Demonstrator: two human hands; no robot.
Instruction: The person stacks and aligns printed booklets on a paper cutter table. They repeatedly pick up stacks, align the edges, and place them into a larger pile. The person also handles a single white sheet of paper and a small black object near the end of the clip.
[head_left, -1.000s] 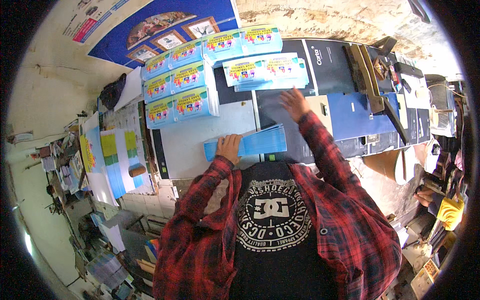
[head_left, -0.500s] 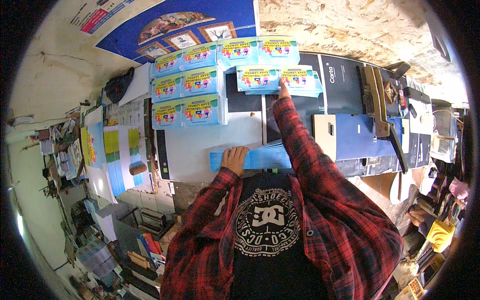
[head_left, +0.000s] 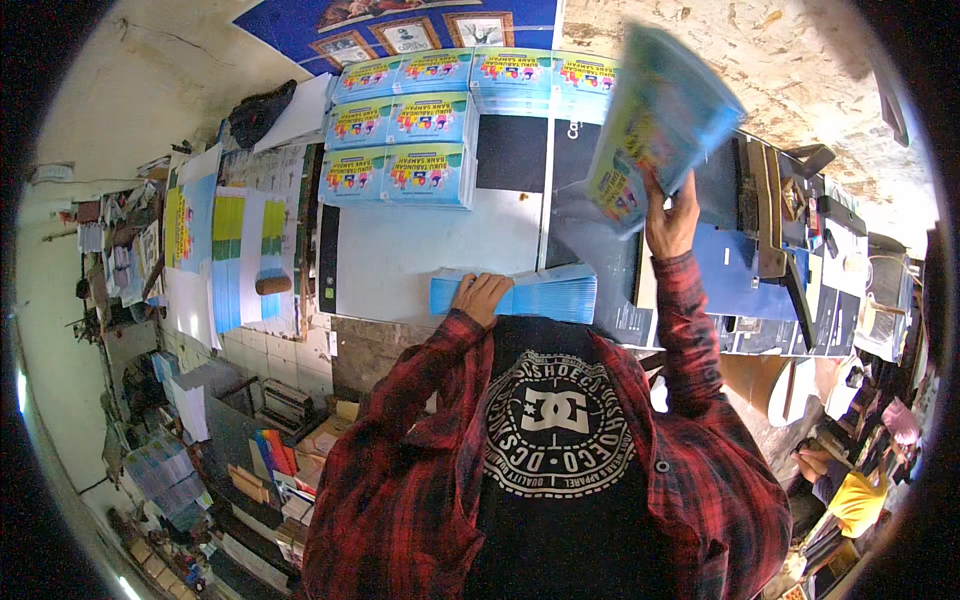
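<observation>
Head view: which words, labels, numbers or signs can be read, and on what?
I won't copy wording.
Stacked booklets: dark title lettering on yellow.
Black shirt: pale ring lettering and emblem.
Dark tabletop: white letters, partly hidden.
Bundle in right hand: blurred.
Left sheet: sideways lettering.
Poster: print too small to read.

The printed sheets [head_left: 665, 120] in the right hand [head_left: 672, 225] are too blurred for me to count from here, and they block my view of the right end of the rear row of stacks [head_left: 512, 72]. I can't see the part of the blue bundle [head_left: 555, 292] under the left hand [head_left: 484, 296], and the top edge crops the blue poster [head_left: 430, 20], while the shelf clutter [head_left: 115, 320] at left is too small to identify.
</observation>
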